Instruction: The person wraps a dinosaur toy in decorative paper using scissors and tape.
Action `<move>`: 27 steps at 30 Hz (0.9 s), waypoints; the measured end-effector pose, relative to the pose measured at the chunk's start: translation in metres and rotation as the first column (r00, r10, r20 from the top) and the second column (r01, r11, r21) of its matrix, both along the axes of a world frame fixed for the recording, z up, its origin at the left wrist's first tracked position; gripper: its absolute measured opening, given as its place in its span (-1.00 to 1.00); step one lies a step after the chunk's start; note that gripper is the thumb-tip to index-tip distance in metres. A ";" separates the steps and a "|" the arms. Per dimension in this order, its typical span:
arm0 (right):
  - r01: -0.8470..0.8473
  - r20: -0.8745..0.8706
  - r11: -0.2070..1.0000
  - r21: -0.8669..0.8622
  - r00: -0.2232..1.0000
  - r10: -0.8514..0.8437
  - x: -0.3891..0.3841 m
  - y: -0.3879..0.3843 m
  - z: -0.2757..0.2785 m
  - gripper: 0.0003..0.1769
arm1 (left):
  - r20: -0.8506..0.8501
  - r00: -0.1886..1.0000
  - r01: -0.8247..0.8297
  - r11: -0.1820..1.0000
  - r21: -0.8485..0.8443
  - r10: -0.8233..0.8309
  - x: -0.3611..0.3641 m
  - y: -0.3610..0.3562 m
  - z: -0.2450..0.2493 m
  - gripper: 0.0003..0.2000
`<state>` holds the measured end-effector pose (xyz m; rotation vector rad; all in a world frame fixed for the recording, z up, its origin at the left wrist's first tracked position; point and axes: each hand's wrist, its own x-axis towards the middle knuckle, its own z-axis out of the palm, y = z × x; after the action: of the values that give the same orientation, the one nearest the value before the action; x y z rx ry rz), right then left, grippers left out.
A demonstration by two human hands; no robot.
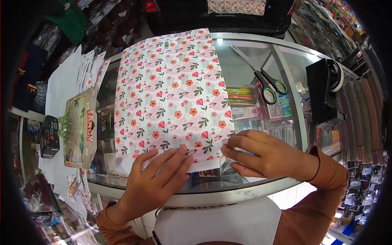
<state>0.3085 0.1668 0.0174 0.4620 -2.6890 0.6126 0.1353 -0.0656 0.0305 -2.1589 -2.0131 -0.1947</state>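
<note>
A large sheet of floral gift wrap (175, 94) lies on the glass counter, with red and orange flowers and a small barcode near its far edge. A plain white strip shows along its near edge. My left hand (161, 171) rests open over that edge, fingers spread on the paper. At the near right corner, my right hand (261, 153) has its fingers curled together, fingertips touching the paper's edge; what is between them is hidden. Scissors (264, 79) with black and green handles lie beyond my right hand, blades pointing away.
At right stands a black tape dispenser (324, 94). On the left are white paper sheets (61, 87), a packaged toy card (79, 128) and a small dark box (50, 136). Pens and stationery (241, 96) show under the glass counter (228, 53). A black case (224, 22) sits beyond.
</note>
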 end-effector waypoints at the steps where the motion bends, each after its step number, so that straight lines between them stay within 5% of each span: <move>1: 0.014 -0.012 0.999 0.032 1.000 -0.014 0.001 -0.002 0.000 -0.56 | -0.001 1.000 -0.008 1.000 0.008 0.008 0.002 0.000 0.000 -0.63; 9: -0.023 0.096 0.975 0.222 0.995 0.002 0.004 -0.006 0.004 -0.38 | 0.095 0.995 -0.047 0.998 0.030 0.044 0.005 -0.001 -0.002 -0.65; 21: 0.066 0.205 0.994 0.090 0.975 -0.084 -0.004 -0.011 0.007 -0.30 | 0.173 0.982 -0.065 0.996 -0.066 0.076 0.009 0.002 -0.004 -0.43; 24: 0.096 0.187 0.980 -0.173 0.980 -0.063 -0.011 0.000 -0.002 -0.39 | 0.192 0.977 -0.073 0.992 -0.100 0.091 0.009 0.003 -0.003 -0.37; 27: 0.173 0.069 0.984 0.039 0.982 -0.176 -0.013 0.004 0.001 -0.51 | 0.214 0.972 -0.073 0.989 -0.132 0.101 0.009 0.004 -0.001 -0.34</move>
<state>0.2955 0.1713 0.0182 0.2121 -2.7733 0.5450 0.1445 -0.0614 0.0298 -2.2008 -2.2925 -0.3180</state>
